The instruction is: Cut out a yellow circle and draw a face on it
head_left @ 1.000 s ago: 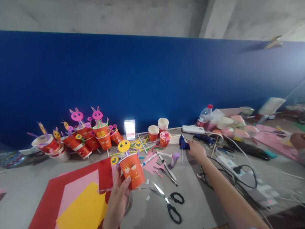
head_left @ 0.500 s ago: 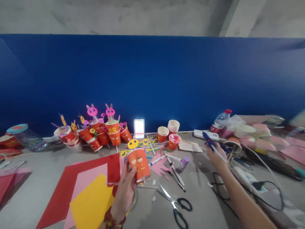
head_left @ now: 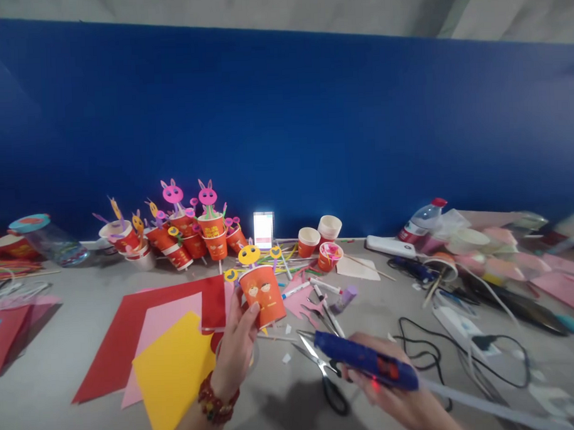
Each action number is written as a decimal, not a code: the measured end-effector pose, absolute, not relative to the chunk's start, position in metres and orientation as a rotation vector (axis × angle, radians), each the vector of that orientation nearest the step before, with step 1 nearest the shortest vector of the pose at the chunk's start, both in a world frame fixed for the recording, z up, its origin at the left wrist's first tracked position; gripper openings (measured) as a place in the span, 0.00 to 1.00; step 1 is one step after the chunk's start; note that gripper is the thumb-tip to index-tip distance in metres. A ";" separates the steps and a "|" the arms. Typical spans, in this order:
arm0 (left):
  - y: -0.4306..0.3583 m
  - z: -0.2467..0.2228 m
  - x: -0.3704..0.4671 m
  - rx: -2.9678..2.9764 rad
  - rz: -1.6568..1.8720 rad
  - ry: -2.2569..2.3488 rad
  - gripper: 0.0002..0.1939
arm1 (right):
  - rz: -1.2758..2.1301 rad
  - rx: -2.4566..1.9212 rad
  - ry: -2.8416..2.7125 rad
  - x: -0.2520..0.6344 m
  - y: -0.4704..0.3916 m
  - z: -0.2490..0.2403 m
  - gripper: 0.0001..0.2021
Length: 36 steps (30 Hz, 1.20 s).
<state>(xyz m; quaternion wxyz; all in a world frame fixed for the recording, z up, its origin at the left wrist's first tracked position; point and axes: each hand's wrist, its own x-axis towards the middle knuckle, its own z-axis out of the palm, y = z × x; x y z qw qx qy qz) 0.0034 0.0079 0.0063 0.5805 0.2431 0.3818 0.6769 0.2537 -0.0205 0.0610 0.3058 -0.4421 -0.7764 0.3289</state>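
Observation:
My left hand [head_left: 237, 342], with a beaded bracelet at the wrist, is wrapped round a red paper cup [head_left: 263, 297]. A yellow paper face [head_left: 249, 255] with eyes stands up from the cup, with smaller yellow round pieces at its sides. My right hand [head_left: 382, 375] grips a blue hot glue gun [head_left: 362, 356] with a red light glowing on it. A long translucent glue stick [head_left: 482, 402] trails from its back, and its front end points left toward the cup, apart from it. Black-handled scissors [head_left: 333, 389] lie on the table, partly behind the glue gun and right hand.
Red, pink and yellow paper sheets [head_left: 174, 369] lie at the left. Several decorated cups [head_left: 215, 236] stand against the blue partition [head_left: 284, 127]. Markers [head_left: 330, 311], a purple glue stick tube [head_left: 345, 297] and paper scraps lie centrally. A power strip [head_left: 465, 331] and black cable [head_left: 424, 354] are at right.
My right hand has brought the glue gun from the back right down and leftward, close to the scissors. My left hand still holds the paper cup. The view has tilted slightly down.

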 end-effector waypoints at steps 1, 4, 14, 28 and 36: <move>0.007 0.007 0.004 0.568 1.583 0.896 0.35 | 0.815 -1.189 -2.079 0.247 -0.022 0.061 0.08; 0.003 0.009 0.004 0.547 1.578 0.917 0.34 | 0.762 -1.220 -2.074 0.234 -0.022 0.061 0.06; -0.004 0.018 0.007 0.588 1.595 0.892 0.37 | 0.835 -1.256 -2.032 0.229 -0.024 0.044 0.08; -0.007 0.016 0.007 0.554 1.587 0.978 0.36 | 0.853 -1.199 -2.051 0.230 -0.024 0.040 0.10; -0.008 0.012 0.006 0.568 1.572 0.947 0.37 | 0.878 -1.204 -2.043 0.230 -0.024 0.041 0.10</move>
